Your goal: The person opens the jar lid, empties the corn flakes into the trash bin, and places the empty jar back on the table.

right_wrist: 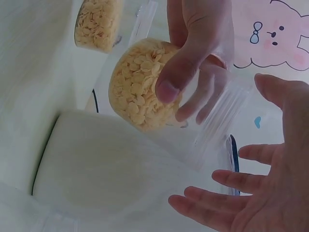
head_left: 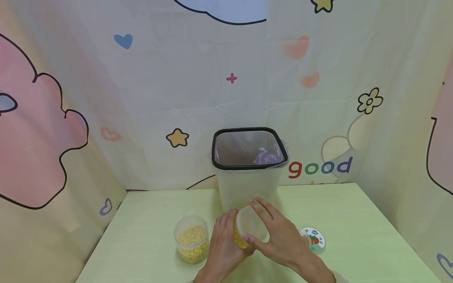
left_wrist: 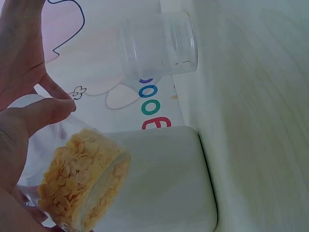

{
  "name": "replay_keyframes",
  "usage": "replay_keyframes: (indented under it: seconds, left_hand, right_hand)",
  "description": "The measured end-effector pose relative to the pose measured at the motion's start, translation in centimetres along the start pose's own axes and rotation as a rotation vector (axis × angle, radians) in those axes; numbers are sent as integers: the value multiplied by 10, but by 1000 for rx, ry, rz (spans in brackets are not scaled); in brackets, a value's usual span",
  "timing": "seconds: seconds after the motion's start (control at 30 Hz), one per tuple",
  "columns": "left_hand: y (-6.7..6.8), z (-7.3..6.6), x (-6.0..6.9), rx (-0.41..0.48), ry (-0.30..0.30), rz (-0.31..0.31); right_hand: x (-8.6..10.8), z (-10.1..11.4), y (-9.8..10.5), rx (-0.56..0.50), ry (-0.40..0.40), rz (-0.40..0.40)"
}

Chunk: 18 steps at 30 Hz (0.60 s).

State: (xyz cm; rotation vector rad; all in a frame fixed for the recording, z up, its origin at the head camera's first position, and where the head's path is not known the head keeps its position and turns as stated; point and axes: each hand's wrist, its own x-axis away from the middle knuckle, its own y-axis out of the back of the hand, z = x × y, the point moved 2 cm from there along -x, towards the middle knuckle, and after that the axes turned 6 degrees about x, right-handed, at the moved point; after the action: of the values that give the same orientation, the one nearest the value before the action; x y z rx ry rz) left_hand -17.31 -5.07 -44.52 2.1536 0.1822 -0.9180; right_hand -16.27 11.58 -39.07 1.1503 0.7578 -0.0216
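Note:
My left hand (head_left: 226,241) grips a clear plastic jar (left_wrist: 91,174) partly filled with yellow flakes (right_wrist: 137,87). The jar is tilted, its flakes gathered toward the base. Close by its rim, my right hand (head_left: 283,236) has its fingers spread; in the right wrist view this hand (right_wrist: 270,179) stands apart from the rim. On the table to the left stands a second clear jar (head_left: 192,239) with similar flakes. A third clear jar (left_wrist: 159,46), with no flakes seen inside, is at the right, mostly hidden behind my right hand in the head view.
Behind the hands stands a pale bin (head_left: 247,184) with a black rim and a clear bag liner. A round printed label (head_left: 315,238) shows beside the right forearm. The pale green table (head_left: 145,228) ends at a printed curtain (head_left: 159,98).

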Motion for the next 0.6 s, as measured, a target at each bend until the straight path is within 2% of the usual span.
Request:
replay_keyframes:
  seconds: [0.33, 0.6]
  left_hand:
    - [2, -4, -1, -104, -32, -28]
    - [0, -3, 0, -175, -91, -66]
  right_hand:
    - [0, 2, -4, -1, -45, 11]
    - [-1, 4, -5, 4, -77, 20]
